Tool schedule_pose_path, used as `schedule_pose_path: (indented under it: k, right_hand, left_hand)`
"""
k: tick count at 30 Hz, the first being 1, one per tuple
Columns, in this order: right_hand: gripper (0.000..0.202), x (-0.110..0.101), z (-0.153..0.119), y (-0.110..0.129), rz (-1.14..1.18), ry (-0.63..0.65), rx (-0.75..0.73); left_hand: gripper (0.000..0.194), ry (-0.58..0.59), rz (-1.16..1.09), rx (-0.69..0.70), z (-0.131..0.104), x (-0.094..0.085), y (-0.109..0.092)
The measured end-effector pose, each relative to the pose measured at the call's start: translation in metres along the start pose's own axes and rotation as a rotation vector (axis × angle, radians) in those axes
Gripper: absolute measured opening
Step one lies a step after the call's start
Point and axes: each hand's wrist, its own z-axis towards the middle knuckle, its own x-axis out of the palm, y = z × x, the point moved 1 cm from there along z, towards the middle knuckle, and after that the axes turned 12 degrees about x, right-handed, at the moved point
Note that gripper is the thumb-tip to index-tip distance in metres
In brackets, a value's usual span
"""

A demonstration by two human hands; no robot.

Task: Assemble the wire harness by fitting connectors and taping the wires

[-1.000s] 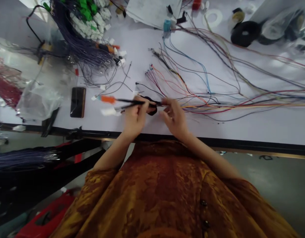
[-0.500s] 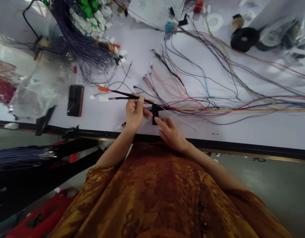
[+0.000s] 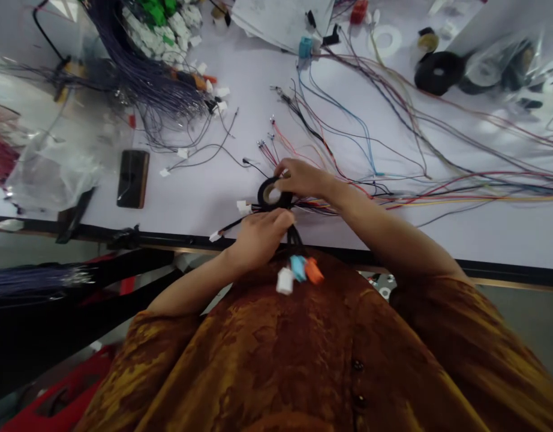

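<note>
White table (image 3: 240, 75) spans the view, dark edge nearest the person. Wire bundle (image 3: 319, 208), strands of red, yellow and black among others, runs along it from the right and ends at the hands. Purple-blue wire hank (image 3: 144, 81) lies at far left, beyond the phone. 2 hands near each other, contact between them unclear: left hand (image 3: 261, 235) closed over the bundle from the near side, fingertips partly hidden; right hand (image 3: 301, 177) gripping the rim of the black tape roll (image 3: 263, 194). Phone (image 3: 132, 179) flat, well left of the hands. Roll sits just beyond the left hand, its hole showing. 3 connectors — white (image 3: 284, 281), light blue (image 3: 298, 268), orange (image 3: 313, 271) — on black leads below the left hand, blurred.
</note>
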Motion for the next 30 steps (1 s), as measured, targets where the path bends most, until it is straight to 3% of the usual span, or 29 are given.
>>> schedule_pose_path:
  k: [4,6,7,12,15,19,22,26,28,30]
  right_hand:
    - [0.027,-0.004,-0.014,-0.032,0.328,-0.215,0.135]
    - [0.025,-0.001,-0.029,-0.046,0.425,-0.286,0.135]
    - [0.024,0.002,-0.035,-0.051,0.46,-0.315,0.136]
    - [0.019,0.017,-0.045,-0.063,0.604,-0.405,0.118]
    - [0.031,0.021,-0.048,-0.067,0.625,-0.45,0.031]
    - [0.052,0.037,-0.07,-0.067,0.487,-0.566,-0.154]
    - [0.057,0.065,-0.084,-0.065,0.503,-0.479,-0.167]
    - [0.062,0.101,-0.085,-0.062,0.627,-0.259,-0.147]
    - [0.053,0.104,-0.081,-0.06,0.59,-0.239,-0.212]
    - [0.031,0.093,-0.077,-0.06,0.54,-0.319,-0.241]
  left_hand:
    - [0.026,-0.412,-0.501,-0.417,-0.009,0.011,0.03]
    - [0.031,-0.546,-0.7,-0.517,-0.006,0.019,0.045]
    - [0.031,-0.55,-0.754,-0.518,-0.003,0.024,0.05]
    - [0.028,-0.347,-0.769,-0.332,0.016,0.041,0.063]
    - [0.028,-0.398,-0.769,-0.408,0.022,0.048,0.066]
    - [0.028,-0.467,-0.738,-0.508,0.031,0.048,0.067]
    - [0.029,-0.424,-0.65,-0.481,0.044,0.035,0.064]
    - [0.029,-0.232,-0.493,-0.385,0.062,0.017,0.057]
    - [0.026,-0.144,-0.414,-0.329,0.065,0.013,0.051]
    - [0.024,-0.075,-0.283,-0.214,0.064,0.012,0.042]
